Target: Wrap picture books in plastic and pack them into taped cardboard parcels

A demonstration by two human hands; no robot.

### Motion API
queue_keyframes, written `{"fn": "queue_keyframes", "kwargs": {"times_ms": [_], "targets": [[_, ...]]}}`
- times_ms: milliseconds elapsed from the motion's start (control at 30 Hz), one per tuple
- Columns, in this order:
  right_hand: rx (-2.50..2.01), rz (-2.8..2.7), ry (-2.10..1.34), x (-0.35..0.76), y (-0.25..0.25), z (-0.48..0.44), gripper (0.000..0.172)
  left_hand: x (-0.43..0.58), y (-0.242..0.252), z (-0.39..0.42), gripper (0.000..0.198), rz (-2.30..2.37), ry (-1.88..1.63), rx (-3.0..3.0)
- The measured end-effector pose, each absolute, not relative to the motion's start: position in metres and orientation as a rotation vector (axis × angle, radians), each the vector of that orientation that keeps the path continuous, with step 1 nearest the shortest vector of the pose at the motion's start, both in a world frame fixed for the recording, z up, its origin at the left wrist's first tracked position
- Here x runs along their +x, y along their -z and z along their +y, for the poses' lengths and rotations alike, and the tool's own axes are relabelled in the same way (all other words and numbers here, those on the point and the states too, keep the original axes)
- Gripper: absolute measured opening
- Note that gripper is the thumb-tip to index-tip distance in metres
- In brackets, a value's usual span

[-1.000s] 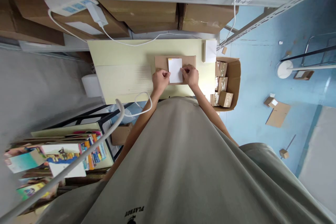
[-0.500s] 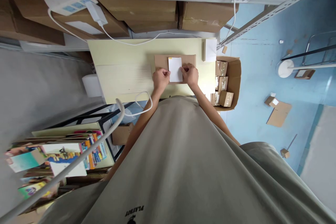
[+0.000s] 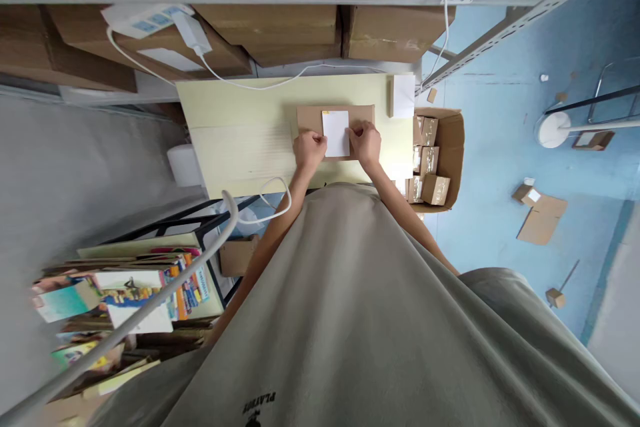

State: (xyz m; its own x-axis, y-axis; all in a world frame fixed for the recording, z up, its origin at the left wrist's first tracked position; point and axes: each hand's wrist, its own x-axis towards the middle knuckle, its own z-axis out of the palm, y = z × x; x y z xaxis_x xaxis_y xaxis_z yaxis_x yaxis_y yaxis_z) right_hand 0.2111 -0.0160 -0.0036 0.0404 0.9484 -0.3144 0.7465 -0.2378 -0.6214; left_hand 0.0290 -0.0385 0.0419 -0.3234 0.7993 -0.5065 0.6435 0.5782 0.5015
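Observation:
A white paper label (image 3: 336,134) with a small yellow mark at its top left corner lies over the middle of a flat brown cardboard piece (image 3: 309,119). My left hand (image 3: 311,148) pinches the label's left edge near its lower corner. At the opposite edge, my right hand (image 3: 366,144) is closed, with thumb and finger pinching the label's right side. Both hands rest over the cardboard, which lies on a pale yellow tabletop (image 3: 240,147). Whether the label touches the cardboard all over, I cannot tell.
A white stack (image 3: 403,97) stands at the table's back right corner. Beyond it, an open carton (image 3: 453,160) holds several small taped boxes. A white cable (image 3: 270,87) runs along the back edge. Left below, a grey pole (image 3: 150,300) crosses in front of books (image 3: 135,287).
The camera view has shifted slightly, so the surroundings sit a little further right and lower. Both hands keep their places at the label's edges.

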Motion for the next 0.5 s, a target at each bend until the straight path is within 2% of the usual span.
{"fn": "queue_keyframes", "kwargs": {"times_ms": [67,200,300,500], "targets": [[-1.958,-1.902,-0.927,0.213,0.001,-0.022,0.049,0.029,-0.046,-0.038,0.017,2.065,-0.210,1.161],[-1.529,-2.390,-0.829,0.212,-0.003,-0.036,0.066,0.029,-0.050,-0.038,0.020,2.065,-0.173,1.177],[-1.400,-2.504,-0.818,0.206,0.003,-0.033,0.078,0.030,-0.048,-0.038,0.020,2.073,-0.177,1.181],[-1.410,-2.475,-0.781,0.185,0.022,-0.006,0.081,0.030,-0.044,-0.039,0.018,2.087,-0.192,1.199]]}}
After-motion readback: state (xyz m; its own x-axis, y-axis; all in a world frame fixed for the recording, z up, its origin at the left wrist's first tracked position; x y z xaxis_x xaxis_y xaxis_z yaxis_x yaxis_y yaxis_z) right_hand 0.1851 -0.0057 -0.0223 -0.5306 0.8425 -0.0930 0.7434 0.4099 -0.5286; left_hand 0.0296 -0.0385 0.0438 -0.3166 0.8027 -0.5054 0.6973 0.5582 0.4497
